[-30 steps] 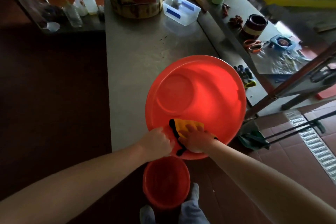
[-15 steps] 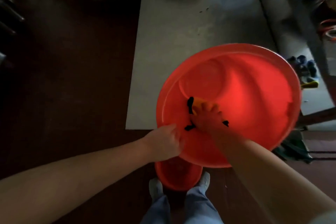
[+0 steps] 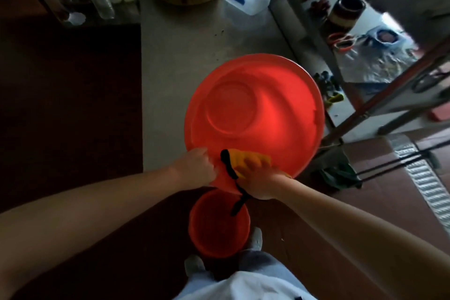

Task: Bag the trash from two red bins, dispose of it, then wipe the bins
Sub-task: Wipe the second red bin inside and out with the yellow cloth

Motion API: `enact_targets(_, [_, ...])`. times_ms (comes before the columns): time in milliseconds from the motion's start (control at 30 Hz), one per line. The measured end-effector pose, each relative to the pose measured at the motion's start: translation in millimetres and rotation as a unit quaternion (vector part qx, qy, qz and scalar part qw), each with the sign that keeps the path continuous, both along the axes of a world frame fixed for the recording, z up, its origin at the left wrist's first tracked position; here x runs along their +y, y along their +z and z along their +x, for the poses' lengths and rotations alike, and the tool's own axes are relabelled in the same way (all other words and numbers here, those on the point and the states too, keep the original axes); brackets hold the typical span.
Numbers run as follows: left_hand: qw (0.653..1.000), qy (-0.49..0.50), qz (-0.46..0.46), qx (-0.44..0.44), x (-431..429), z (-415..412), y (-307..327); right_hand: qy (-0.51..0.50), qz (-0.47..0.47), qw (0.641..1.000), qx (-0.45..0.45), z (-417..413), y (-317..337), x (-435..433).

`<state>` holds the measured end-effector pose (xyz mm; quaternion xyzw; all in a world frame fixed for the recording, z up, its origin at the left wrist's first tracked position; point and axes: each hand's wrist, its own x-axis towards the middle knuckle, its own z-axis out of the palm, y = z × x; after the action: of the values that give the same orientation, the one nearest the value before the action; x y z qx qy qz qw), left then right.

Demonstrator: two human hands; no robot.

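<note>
Bin position: the large red bin (image 3: pixel 255 109) lies tipped on the metal table (image 3: pixel 175 56). Its near rim overhangs the table edge, above the smaller red bin (image 3: pixel 219 224) on the floor by my feet.
Left hand: my left hand (image 3: pixel 196 165) curls over the near rim, gripping it.
Right hand: my right hand (image 3: pixel 261 182) presses the yellow cloth (image 3: pixel 246 159) flat, fingers spread, just inside that rim.
Heading: the mouth faces me; the long axis seems to run from the base, far and left, toward me.
Risk: I judge that a hard wipe could drag the bin off the edge if my rim grip slips.

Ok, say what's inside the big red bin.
A yellow cloth, which the right hand presses to the near wall of the big red bin. Anything beneath them is hidden.
</note>
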<state>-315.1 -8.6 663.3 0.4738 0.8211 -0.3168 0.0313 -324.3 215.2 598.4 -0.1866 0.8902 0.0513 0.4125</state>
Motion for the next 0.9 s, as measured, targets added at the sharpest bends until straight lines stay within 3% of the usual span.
enact_targets(167, [0.999,0.02,0.025,0.007,0.5,-0.5,3.6,-0.045,-0.011,0.997,0.061,17.2,24.4,3.7])
enact_targets(267, [1.0,0.017,0.026,-0.005,-6.0,0.9,-2.6,-0.045,-0.001,0.998,0.039,3.9,20.9,-5.4])
enact_targets(367, [1.0,-0.004,0.019,-0.019,-11.6,2.3,-14.2,-0.056,0.002,0.998,0.02,-12.4,2.6,-14.0])
enact_targets(633, [0.996,0.009,0.08,-0.047,-12.0,5.0,-39.5,-0.037,-0.006,0.994,0.106,-95.2,-61.8,-31.5])
enact_targets(900, [0.995,0.014,0.084,-0.05,-6.2,1.6,-30.2,-0.037,0.021,0.998,0.052,-113.9,-77.7,-35.2])
